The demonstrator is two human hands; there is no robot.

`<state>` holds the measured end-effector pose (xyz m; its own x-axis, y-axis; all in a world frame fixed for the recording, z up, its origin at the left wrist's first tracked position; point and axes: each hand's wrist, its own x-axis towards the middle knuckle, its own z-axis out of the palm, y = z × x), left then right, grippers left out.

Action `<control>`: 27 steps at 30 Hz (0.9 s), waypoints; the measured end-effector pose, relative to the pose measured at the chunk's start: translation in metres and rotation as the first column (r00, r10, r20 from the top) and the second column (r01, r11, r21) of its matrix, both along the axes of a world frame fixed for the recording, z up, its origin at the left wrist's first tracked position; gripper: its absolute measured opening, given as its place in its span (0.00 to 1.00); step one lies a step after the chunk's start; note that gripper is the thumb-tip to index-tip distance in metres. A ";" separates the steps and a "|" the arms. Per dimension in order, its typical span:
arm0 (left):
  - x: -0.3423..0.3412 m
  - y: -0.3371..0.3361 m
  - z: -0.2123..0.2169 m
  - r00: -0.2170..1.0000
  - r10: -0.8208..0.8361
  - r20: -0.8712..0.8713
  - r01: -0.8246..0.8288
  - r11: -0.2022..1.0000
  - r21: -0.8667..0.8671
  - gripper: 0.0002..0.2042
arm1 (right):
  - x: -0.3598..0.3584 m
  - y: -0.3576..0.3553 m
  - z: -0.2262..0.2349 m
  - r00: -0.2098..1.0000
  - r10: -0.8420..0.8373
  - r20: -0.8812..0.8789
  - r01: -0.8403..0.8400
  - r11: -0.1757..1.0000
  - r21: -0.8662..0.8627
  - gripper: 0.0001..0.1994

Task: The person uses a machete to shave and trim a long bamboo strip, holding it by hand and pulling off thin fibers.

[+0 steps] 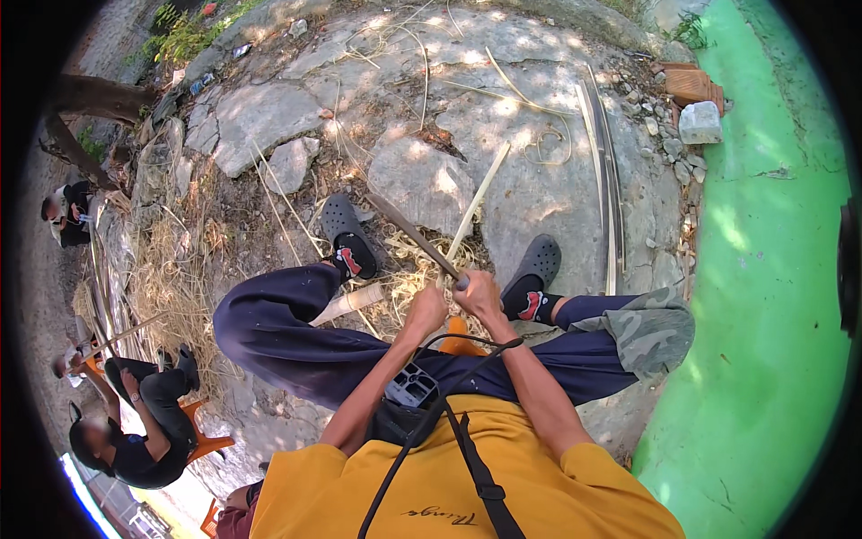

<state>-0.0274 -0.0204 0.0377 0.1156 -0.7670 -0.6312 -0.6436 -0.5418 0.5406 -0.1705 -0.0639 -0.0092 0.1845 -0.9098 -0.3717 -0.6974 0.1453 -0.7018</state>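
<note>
My right hand [481, 296] is closed round the handle end of a long, dark-bladed knife [409, 234]. Its blade points away and to the left. A pale bamboo strip [478, 198] runs up and to the right from my left hand [426, 312], whose fingers are wrapped round its near end. Strip and blade cross just beyond my hands; whether they touch I cannot tell. Below them, thin curly shavings [417, 265] lie between my feet. Beside my left leg is a thick piece of bamboo [350, 303]. A camouflage cloth [651, 325] covers my right knee.
Long split strips [603, 180] lie on the cracked concrete slab [521, 171] at the right. Beyond them are a white block [700, 122] and a green-painted surface [750, 296]. More shavings [180, 260] are heaped at left, near another person [148, 422] sitting on an orange stool [205, 431].
</note>
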 end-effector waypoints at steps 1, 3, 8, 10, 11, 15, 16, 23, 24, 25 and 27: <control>-0.004 0.005 0.002 1.000 -0.007 -0.001 0.007 1.000 0.011 0.17 | -0.003 -0.012 -0.001 0.998 -0.035 -0.043 0.035 0.999 -0.002 0.11; -0.007 0.011 0.005 0.999 -0.006 -0.032 0.005 0.999 -0.033 0.17 | -0.004 -0.030 -0.001 0.996 -0.084 -0.043 0.086 0.995 0.042 0.11; 0.013 -0.009 -0.007 0.996 -0.085 0.016 0.086 0.994 -0.064 0.17 | 0.004 0.012 0.011 0.996 0.068 0.059 -0.069 0.998 0.012 0.12; 0.008 0.001 0.008 0.998 -0.058 -0.003 0.058 0.997 -0.051 0.18 | -0.004 0.000 0.001 1.000 0.019 0.001 -0.019 0.998 0.059 0.13; 0.004 0.007 0.013 0.999 -0.024 -0.021 0.023 0.999 -0.049 0.18 | -0.011 -0.012 -0.004 0.998 -0.020 -0.058 0.025 0.995 0.092 0.13; 0.008 0.016 -0.002 0.999 0.003 -0.037 -0.006 0.998 -0.068 0.18 | -0.014 -0.017 -0.015 0.990 -0.111 0.086 0.096 0.983 0.154 0.12; 0.014 0.009 -0.003 0.997 0.014 -0.074 -0.013 1.000 0.014 0.18 | -0.010 -0.003 -0.015 0.995 -0.030 0.098 0.020 0.994 0.105 0.11; 0.015 0.014 -0.001 0.997 0.021 -0.077 -0.023 1.000 -0.022 0.20 | -0.007 -0.021 -0.012 1.000 0.004 0.013 -0.007 0.986 0.169 0.11; 0.020 0.011 -0.003 0.994 0.022 -0.104 -0.019 0.999 0.034 0.20 | -0.006 -0.020 -0.016 1.000 0.004 0.011 -0.006 0.987 0.161 0.11; 0.018 0.011 -0.004 0.994 0.019 -0.107 -0.016 0.999 0.030 0.20 | -0.005 -0.011 -0.022 0.998 -0.015 0.057 0.008 0.994 0.111 0.11; 0.021 0.009 -0.006 0.995 0.006 -0.102 -0.002 0.999 0.039 0.20 | -0.003 0.000 -0.024 0.993 -0.021 0.112 0.016 0.998 0.054 0.11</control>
